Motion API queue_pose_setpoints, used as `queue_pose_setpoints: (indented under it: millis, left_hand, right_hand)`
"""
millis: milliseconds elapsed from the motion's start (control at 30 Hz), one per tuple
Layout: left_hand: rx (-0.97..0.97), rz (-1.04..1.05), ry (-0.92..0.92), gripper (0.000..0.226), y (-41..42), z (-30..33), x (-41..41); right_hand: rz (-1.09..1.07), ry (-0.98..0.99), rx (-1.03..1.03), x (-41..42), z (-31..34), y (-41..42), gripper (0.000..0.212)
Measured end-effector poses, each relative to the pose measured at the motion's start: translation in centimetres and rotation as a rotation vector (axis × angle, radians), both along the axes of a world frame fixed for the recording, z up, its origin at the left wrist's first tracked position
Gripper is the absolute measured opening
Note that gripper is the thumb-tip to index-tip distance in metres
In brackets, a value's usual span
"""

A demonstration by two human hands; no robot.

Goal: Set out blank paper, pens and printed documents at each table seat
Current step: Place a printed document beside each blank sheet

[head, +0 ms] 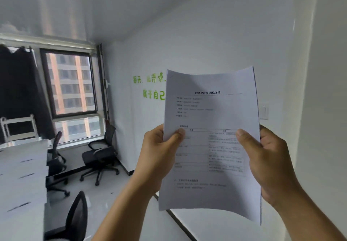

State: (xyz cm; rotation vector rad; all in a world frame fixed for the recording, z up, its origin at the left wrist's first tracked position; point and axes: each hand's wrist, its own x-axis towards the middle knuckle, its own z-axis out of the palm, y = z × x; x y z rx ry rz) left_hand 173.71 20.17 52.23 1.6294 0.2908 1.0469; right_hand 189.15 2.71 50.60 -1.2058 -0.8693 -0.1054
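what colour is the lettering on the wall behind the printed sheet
Green, on the white wall; the wall lettering shows best in the head view, left of the printed sheet.

You hold a thin stack of printed documents (212, 128) upright in the air in front of a white wall, printed side facing you. Top sheet: white, centred black heading, short lines of text, a ruled table lower down; the small print is too blurred to read. The sheets bow slightly, and further page edges show along the right side. On the white table (22, 177) at left, dark pens (26, 175) lie at intervals.
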Motion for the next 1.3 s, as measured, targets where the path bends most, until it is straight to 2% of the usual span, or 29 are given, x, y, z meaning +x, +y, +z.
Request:
queue_pose_setpoints:
  millis: [200,400,533,700,933,1100,1300]
  left_hand:
    - [-0.034,0.190,0.004,0.021,4.2,-0.9,4.1]
    - [-0.060,0.341,0.027,0.016,10.2,-2.9,5.5]
    - [-0.050,0.460,0.018,0.017,17.5,-4.3,5.5]
    - [-0.052,0.508,-0.011,0.017,26.9,-4.3,6.2]
    - [-0.021,0.575,0.003,0.016,37.9,-1.4,8.2]
    - [-0.031,0.624,-0.004,0.016,45.0,-1.3,9.9]
    - [-0.030,0.753,0.001,0.017,54.0,-3.0,13.0]
  right_hand:
    - [0.151,0.018,-0.033,7.2,-0.8,7.7,0.019]
    - [0.270,0.056,-0.020,10.6,-2.8,16.8,0.018]
    - [0.378,0.047,-0.034,11.6,-3.8,26.3,0.015]
    - [0.451,0.014,-0.043,13.7,-3.2,37.7,0.011]
    - [0.501,0.005,0.006,16.2,-1.2,49.9,0.022]
    - [0.588,0.021,0.020,18.2,-1.0,58.3,0.010]
    - [0.726,0.018,0.019,21.0,-2.4,69.1,0.015]
